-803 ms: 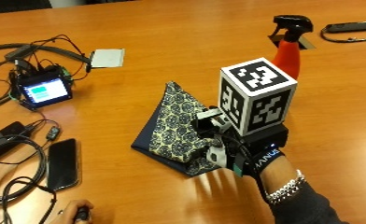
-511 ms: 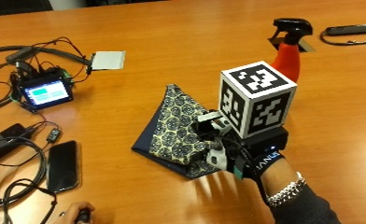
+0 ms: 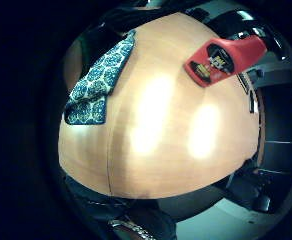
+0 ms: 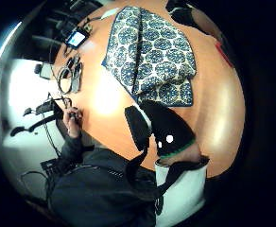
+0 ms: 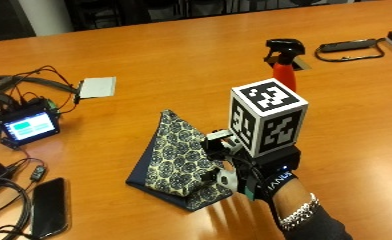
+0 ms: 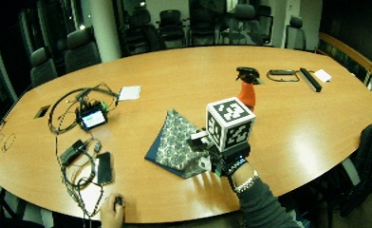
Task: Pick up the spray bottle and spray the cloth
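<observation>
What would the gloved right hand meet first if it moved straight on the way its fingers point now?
Probably only bare table. The right hand hovers beside the cloth; the spray bottle stands ahead but seems slightly off that line.

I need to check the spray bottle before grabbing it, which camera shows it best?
The little finger side palm view: the spray bottle shows large, red body with label. The outside view hides part of it behind the marker cube, the wide view shows it small, the thumb side view barely a red sliver.
</observation>
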Tool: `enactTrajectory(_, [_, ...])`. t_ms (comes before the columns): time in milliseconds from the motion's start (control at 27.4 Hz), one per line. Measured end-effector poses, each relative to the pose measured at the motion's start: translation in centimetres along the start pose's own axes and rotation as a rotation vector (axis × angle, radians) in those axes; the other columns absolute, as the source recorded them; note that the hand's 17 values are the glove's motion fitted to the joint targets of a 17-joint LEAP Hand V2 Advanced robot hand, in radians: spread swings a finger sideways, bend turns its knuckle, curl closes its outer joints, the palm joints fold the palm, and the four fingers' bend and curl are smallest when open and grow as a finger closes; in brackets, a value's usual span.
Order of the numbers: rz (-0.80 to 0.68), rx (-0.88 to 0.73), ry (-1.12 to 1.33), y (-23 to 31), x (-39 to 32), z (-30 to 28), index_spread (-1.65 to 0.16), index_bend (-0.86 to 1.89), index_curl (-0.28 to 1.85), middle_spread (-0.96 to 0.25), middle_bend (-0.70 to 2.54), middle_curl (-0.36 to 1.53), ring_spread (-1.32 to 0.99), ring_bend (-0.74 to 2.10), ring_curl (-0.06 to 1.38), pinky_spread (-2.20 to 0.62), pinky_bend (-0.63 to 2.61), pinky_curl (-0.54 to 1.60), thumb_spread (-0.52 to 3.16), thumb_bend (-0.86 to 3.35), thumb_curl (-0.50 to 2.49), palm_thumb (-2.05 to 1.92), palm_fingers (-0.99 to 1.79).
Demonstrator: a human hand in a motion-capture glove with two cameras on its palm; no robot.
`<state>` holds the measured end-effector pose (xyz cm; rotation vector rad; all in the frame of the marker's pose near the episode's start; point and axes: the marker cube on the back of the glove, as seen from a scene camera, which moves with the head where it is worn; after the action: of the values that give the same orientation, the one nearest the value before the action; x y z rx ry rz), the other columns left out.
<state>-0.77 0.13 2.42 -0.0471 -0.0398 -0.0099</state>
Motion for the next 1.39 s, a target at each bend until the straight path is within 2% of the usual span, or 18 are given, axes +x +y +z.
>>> enactTrajectory(365, [0.064, 0.057, -0.037, -1.4, 3.6, -1.0, -0.41, 0.18, 0.29, -0.04, 0.18, 0.25, -0.04, 0.24, 0.21, 0.24, 0.23, 0.25, 1.13, 0.09, 0.19, 0.47, 0.54])
enactTrajectory(584, [0.171, 0.108, -0.052, -2.1, 7.0, -1.1, -0.4, 0.16, 0.3, -0.05, 0.18, 0.27, -0.05, 0.27, 0.24, 0.25, 0.23, 0.27, 1.16, 0.07, 0.21, 0.5, 0.6])
enactTrajectory(876, [0.326, 0.27, -0.096, -4.2, 10.9, -3.4, -0.38, 0.17, 0.31, -0.04, 0.14, 0.27, -0.06, 0.3, 0.27, 0.23, 0.28, 0.31, 1.18, 0.05, 0.22, 0.54, 0.64])
enactTrajectory(1386, [0.491, 0.504, -0.319, -8.1, 15.4, -4.6, -0.31, 0.14, 0.31, -0.05, 0.19, 0.29, -0.05, 0.36, 0.31, 0.2, 0.3, 0.33, 1.2, 0.05, 0.28, 0.67, 0.72])
